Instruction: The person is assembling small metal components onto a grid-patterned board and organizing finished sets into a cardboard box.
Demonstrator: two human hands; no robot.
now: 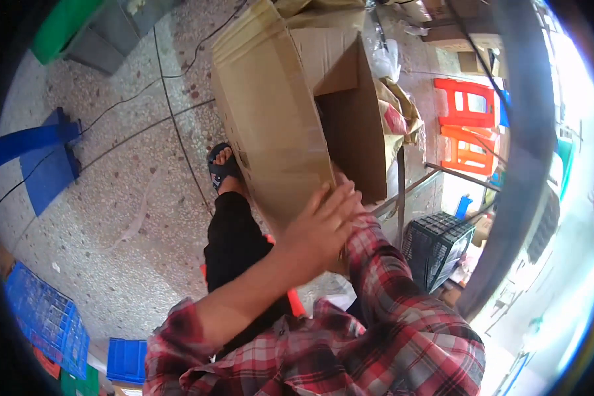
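Observation:
A large cardboard box (270, 112) stands tilted in front of me, its top open and dark inside. My left hand (323, 221) lies at the box's near corner, fingers stretched out and slightly apart. It overlaps my right hand (347, 189), which reaches to the same corner from the right. Only part of the right hand shows; its fingers are hidden behind the left hand and the cardboard. Whether the right hand grips the box edge, I cannot tell.
Red plastic stools (465, 103) and a black crate (435, 247) stand at the right, by a metal frame (400, 191). Crumpled brown paper (402, 109) lies beyond the box. Blue crates (46, 320) sit at the lower left. A cable (168, 109) crosses the speckled floor near my foot (224, 168).

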